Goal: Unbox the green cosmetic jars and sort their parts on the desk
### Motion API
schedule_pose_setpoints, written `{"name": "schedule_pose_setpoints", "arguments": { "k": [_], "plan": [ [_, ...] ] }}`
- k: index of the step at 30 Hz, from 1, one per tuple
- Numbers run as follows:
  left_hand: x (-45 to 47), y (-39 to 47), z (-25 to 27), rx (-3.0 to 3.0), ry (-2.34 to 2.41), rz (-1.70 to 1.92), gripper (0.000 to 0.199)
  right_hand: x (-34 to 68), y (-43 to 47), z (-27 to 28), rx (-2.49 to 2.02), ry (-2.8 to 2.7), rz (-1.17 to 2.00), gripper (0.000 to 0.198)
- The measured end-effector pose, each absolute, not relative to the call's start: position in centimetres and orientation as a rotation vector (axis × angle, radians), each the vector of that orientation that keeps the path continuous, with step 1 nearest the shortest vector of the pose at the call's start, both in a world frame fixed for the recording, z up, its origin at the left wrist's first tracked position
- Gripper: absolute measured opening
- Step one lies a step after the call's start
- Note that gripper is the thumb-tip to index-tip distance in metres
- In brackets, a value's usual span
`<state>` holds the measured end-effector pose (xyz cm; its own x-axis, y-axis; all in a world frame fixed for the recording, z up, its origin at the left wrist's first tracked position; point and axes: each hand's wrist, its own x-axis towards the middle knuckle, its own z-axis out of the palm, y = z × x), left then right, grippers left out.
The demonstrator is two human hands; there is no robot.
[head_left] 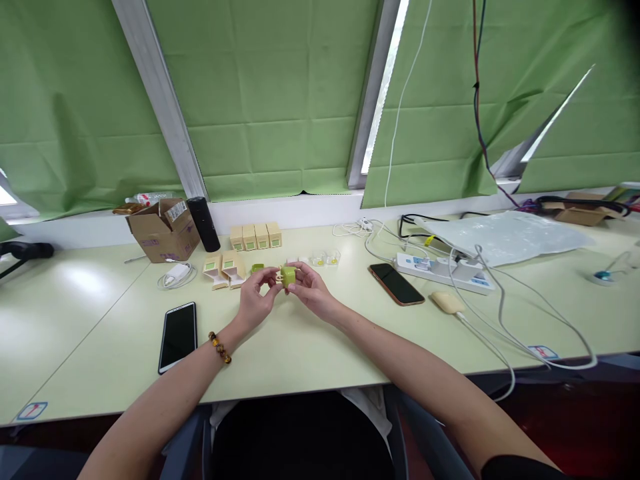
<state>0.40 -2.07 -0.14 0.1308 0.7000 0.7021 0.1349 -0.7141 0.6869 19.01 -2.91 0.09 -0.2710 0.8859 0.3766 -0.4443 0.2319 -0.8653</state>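
Little green piece (289, 275) mid-frame looks like smooth plastic, a bit satiny. Tabletop (320, 350) is some slick laminate-looking stuff, kinda glossy, with a big glare patch at far left. Blinds (270, 100) across the top are matt cloth by the look of it, creased all over. Carton (167, 243) at left is plain matt cardboard, and the small boxes (256, 237) near centre seem like dull kraft card too. Both phones (179, 335) have glossy dark screens. Power strip (413, 263), right side: smooth white plastic. Plastic sheet (505, 235) at upper right is shiny and wrinkly.
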Motion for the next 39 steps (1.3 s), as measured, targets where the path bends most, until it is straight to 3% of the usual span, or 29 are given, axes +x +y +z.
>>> {"name": "schedule_pose_setpoints", "arguments": {
  "k": [2, 12, 24, 33, 39],
  "plan": [
    [0.3, -1.9, -0.2, 1.871, 0.782, 1.580, 0.037, 19.1, -2.8, 0.2, -0.521, -1.308, 1.257, 0.052],
    [-0.1, -1.7, 0.2, 1.937, 0.767, 1.411, 0.045, 19.4, -3.3, 0.5, -0.758, -1.665, 0.432, 0.043],
    [0.1, -2.1, 0.7, 2.232, 0.883, 1.665, 0.037, 19.4, -3.9, 0.7, -0.635, -1.719, 0.195, 0.049],
    [-0.1, -3.2, 1.2, 2.836, 0.791, 1.970, 0.041, 20.5, -3.7, 0.7, -0.584, -1.723, -0.450, 0.021],
    [0.0, -3.3, 0.8, 2.825, 0.854, 1.875, 0.039, 20.7, -3.4, 0.3, -0.678, -1.778, -0.436, 0.019]
  ]
}}
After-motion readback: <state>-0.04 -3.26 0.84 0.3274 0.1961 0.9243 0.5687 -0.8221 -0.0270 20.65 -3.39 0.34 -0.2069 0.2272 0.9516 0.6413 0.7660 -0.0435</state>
